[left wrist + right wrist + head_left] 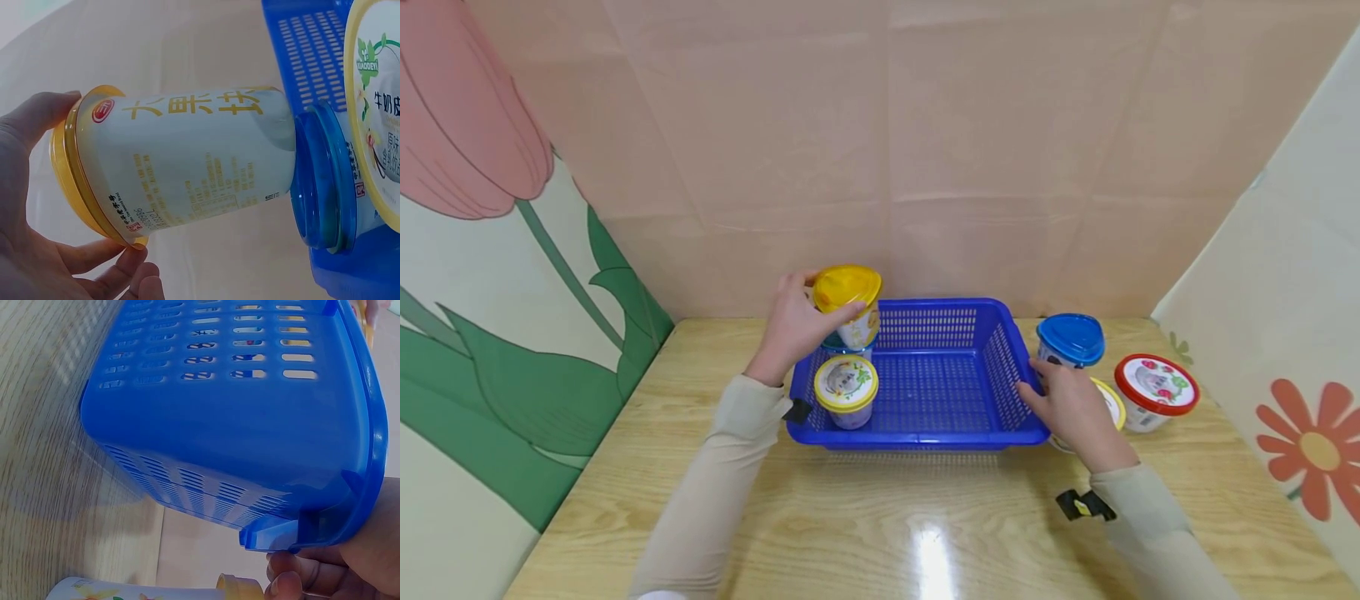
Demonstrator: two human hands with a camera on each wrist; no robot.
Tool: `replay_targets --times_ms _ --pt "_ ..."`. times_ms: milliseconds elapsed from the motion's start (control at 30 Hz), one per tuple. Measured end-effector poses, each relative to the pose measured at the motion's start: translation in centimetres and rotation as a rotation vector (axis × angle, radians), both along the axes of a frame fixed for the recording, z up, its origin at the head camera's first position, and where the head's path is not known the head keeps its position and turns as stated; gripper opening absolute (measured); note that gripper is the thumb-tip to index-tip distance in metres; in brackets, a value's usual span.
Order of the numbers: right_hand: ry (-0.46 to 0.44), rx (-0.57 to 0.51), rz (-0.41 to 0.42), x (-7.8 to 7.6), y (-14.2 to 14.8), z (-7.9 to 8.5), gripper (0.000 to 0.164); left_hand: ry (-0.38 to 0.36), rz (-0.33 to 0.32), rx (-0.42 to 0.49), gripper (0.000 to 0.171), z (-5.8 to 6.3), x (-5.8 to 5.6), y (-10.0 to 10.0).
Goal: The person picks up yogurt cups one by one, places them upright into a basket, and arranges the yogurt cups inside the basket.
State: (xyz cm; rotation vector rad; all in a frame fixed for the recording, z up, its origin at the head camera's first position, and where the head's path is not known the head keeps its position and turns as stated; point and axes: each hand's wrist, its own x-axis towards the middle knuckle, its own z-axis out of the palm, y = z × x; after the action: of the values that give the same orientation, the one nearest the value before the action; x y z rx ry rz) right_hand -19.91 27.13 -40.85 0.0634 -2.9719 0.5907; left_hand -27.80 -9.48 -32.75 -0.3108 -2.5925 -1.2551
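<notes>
In the head view my left hand (790,325) grips a white cup with a yellow lid (848,287) by its lid. The left wrist view shows its base at the lid of a blue-lidded cup (334,181), which stands in the blue basket (917,439); whether they touch, I cannot tell. In front of these, also in the basket, is a yellow-lidded tub (846,385). My right hand (1078,412) holds the basket's right rim, its fingers curled under the rim in the right wrist view.
Outside the basket on the right stand another blue-lidded cup (1071,337), a red-lidded tub (1157,385) and a yellow-lidded tub (1112,402), partly behind my right hand. The wooden table (865,525) meets a draped wall (760,167) behind the basket.
</notes>
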Motion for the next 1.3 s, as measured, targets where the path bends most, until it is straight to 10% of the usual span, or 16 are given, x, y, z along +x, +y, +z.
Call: replay_targets --times_ms 1300 --pt "0.018 0.002 0.003 0.2 0.0 0.0 0.056 -0.007 -0.032 -0.040 0.089 -0.1 -0.6 3.5"
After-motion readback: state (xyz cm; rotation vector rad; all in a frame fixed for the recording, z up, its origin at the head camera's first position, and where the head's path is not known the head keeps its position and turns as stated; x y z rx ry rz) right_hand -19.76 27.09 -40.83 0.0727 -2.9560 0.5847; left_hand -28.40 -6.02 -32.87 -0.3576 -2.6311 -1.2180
